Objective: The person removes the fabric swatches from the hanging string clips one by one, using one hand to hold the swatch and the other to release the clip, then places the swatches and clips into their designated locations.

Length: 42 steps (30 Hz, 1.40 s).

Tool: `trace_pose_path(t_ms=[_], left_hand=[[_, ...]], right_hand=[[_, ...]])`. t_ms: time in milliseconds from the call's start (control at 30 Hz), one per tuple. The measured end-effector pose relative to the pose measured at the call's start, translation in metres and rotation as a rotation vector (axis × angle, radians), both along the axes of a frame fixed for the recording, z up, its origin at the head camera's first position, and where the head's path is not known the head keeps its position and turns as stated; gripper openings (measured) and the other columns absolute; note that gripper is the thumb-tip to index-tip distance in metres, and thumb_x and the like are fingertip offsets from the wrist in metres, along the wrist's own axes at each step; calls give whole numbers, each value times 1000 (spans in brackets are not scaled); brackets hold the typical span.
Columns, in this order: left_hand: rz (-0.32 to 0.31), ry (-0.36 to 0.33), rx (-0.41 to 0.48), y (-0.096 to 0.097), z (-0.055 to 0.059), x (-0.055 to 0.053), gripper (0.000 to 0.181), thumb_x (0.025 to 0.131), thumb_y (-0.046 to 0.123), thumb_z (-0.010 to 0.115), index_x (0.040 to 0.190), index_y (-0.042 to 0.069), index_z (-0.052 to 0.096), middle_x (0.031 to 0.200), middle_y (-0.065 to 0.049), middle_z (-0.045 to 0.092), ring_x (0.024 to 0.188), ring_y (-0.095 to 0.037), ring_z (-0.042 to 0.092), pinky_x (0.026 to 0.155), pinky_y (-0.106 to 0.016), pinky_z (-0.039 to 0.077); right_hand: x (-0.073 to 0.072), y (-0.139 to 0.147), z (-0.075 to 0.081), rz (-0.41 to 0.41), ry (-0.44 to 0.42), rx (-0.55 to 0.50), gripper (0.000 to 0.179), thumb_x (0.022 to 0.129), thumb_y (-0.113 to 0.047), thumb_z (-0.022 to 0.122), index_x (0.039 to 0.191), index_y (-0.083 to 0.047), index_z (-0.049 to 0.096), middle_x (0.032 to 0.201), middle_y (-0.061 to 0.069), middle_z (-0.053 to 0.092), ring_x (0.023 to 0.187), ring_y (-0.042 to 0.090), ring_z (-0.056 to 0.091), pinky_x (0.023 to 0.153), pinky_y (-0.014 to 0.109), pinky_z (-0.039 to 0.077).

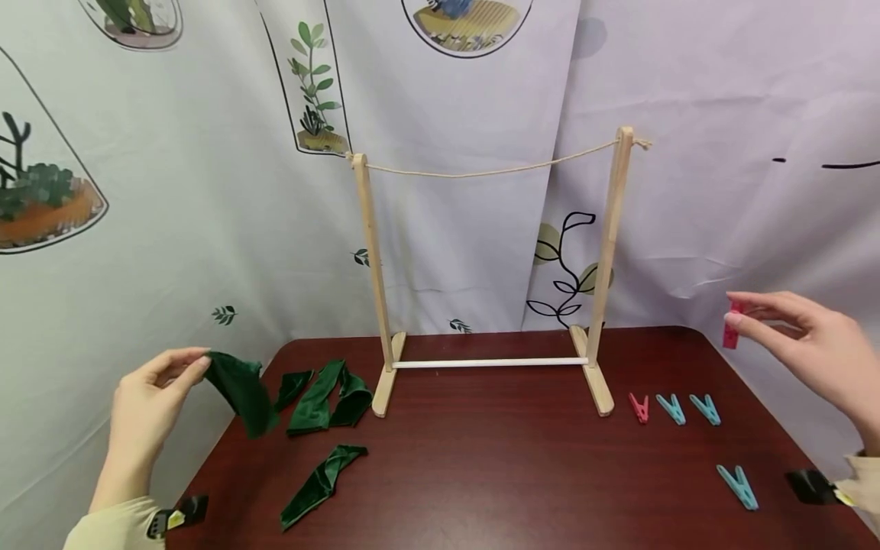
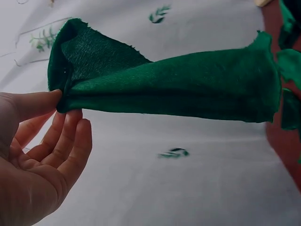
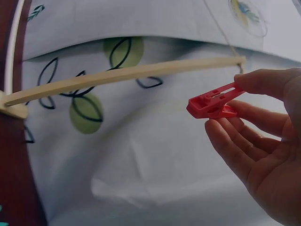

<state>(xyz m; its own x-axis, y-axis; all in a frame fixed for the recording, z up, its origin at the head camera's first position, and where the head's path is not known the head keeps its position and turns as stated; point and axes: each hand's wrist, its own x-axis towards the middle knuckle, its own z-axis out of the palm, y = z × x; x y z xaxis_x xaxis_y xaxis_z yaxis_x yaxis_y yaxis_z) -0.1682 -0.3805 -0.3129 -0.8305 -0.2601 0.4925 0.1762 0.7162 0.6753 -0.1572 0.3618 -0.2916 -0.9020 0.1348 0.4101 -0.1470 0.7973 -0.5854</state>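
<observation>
A dark green velvety cloth piece (image 1: 242, 389) hangs from my left hand (image 1: 147, 405), pinched at one corner between thumb and fingers. In the left wrist view the cloth (image 2: 178, 87) folds over on itself and stretches out to the right. At the far right, raised above the table, my right hand (image 1: 811, 347) pinches a red clothespin (image 1: 732, 325) by thumb and fingertips. The right wrist view shows this clothespin (image 3: 211, 104) with its handle ends between the fingers. A wooden stand (image 1: 608, 252) with a slightly sagging string (image 1: 474, 175) stands between the hands.
More green cloth pieces (image 1: 319, 405) lie at the table's left, with another strip (image 1: 321, 485) nearer the front. On the right lie a red clothespin (image 1: 639, 408) and several blue clothespins (image 1: 738, 487). A printed curtain (image 1: 454, 252) hangs behind the dark table (image 1: 481, 473).
</observation>
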Motion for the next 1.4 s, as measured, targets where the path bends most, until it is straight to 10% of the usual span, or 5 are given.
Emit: trace_pose_path(t_ms=[367,667,933,1400], left_hand=[[19,-191,-64,-13,-46,7,39,97,41,67,117,8,73,90,22,70,79,17,56,65,-14,43],[10,-262,-135,-16,-75,4,38,97,43,67,117,11,74,99,-6,75,78,15,52,61,-20,46],[-28,-340,-139,-13,-94,-5,37,99,39,66,117,7,72,100,-9,74,76,4,57,63,-28,46],[-111,-492,-117,2,-125,-26,29,100,25,66,117,2,70,91,-6,71,77,-20,64,62,-32,48]], right_hand=[[18,11,-55,8,-74,-50,51,96,-35,70,138,-7,60,87,-11,70,79,-21,54,61,11,40],[24,11,-88,35,-95,-33,43,94,-36,73,131,-16,67,98,-35,63,82,-19,57,65,12,39],[27,4,-115,31,-177,29,49,96,-41,69,134,-11,64,80,-10,73,80,-15,55,65,21,35],[20,0,-143,54,-290,50,54,96,-41,69,131,-1,64,115,22,68,76,-7,52,59,27,44]])
